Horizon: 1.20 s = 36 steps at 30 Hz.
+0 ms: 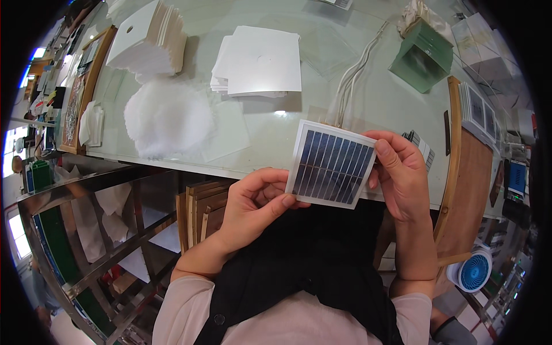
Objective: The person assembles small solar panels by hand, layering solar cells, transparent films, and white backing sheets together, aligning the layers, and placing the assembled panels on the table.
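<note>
In the head view, a small solar panel [332, 165] is held up in front of the person's body, just over the near edge of the table [267, 141]. The left hand [256, 198] pinches its lower left corner between thumb and fingers, and the right hand [402, 172] grips its upper right edge in the same way, so the hands are apart with the panel between them. The panel is flat and nearly square, tilted a little, its dark blue face crossed by thin pale lines and bordered by a white margin. Beyond the right hand stands a translucent green box [420, 57], its opening turned toward the person; what it holds cannot be made out. Well to the left of the left hand, a shallow wooden tray [95, 80] holds clear, crumpled-looking material and other small pieces too blurred to name. Below the tray, a metal rack [80, 187] bears pale sheets, and wooden boards [198, 210] stand upright just beside the left forearm.
</note>
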Tool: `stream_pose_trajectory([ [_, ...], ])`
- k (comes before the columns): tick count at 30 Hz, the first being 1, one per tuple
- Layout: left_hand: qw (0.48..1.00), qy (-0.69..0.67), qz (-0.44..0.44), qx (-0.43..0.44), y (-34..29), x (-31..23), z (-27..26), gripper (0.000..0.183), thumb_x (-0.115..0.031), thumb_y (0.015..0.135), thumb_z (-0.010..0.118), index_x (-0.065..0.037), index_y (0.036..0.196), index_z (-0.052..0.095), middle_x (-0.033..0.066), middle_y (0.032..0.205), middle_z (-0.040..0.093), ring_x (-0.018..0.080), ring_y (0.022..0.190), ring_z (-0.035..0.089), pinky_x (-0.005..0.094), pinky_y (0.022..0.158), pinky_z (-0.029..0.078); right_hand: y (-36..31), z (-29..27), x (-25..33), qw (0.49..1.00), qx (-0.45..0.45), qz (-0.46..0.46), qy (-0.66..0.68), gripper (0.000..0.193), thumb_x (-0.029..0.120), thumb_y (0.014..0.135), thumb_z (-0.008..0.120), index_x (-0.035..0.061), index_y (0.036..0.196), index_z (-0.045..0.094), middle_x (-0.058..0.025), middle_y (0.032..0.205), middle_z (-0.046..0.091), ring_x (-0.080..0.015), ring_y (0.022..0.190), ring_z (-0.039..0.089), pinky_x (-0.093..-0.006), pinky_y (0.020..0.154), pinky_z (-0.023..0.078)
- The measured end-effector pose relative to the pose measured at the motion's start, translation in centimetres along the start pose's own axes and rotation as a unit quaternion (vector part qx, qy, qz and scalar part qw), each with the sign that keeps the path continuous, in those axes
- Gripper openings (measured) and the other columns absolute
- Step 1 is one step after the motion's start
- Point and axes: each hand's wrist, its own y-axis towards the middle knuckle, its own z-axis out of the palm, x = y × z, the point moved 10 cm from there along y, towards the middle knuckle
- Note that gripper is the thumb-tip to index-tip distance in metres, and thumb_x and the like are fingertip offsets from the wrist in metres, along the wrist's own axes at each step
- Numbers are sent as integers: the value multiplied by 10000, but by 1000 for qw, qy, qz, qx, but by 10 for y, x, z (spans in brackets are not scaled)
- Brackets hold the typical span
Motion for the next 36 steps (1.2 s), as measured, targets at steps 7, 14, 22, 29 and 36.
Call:
stream_pose_trajectory([
  [7,1000,2,12,26,3,-1,-1,329,30,844,640,9,1145,507,93,1109,599,164,1064,576,307,940,446,-7,0,1,998,-16,10,-64,253,177,954,541,-22,1089,622,-49,859,663,-73,633,575,-192,528,456],
  [14,1000,5,21,-15,-2,-8,-19,507,-103,798,703,-18,1216,429,100,1113,593,185,1009,602,319,874,491,-6,26,16,999,47,-12,-11,222,145,959,534,-16,1065,645,-24,816,632,-58,536,513,-193,497,431],
  [22,999,7,29,18,5,-5,-3,635,-69,784,718,-2,1318,382,102,1138,599,171,995,614,287,847,510,-20,18,23,999,45,-23,2,221,154,963,538,-12,1057,648,-18,829,631,-48,534,504,-178,481,418],
  [29,999,47,16,16,-3,-15,5,731,-65,764,744,54,1370,354,121,1122,610,166,907,632,272,756,528,-28,25,37,998,38,-54,-9,164,112,968,513,14,1081,579,-24,872,615,-27,579,508,-169,495,424],
  [36,998,56,31,27,3,-14,12,735,-68,770,744,54,1374,344,139,1163,594,180,938,636,278,768,544,-37,19,64,982,45,-168,-69,75,75,945,518,23,993,544,-18,818,571,-67,675,521,-222,557,454],
])
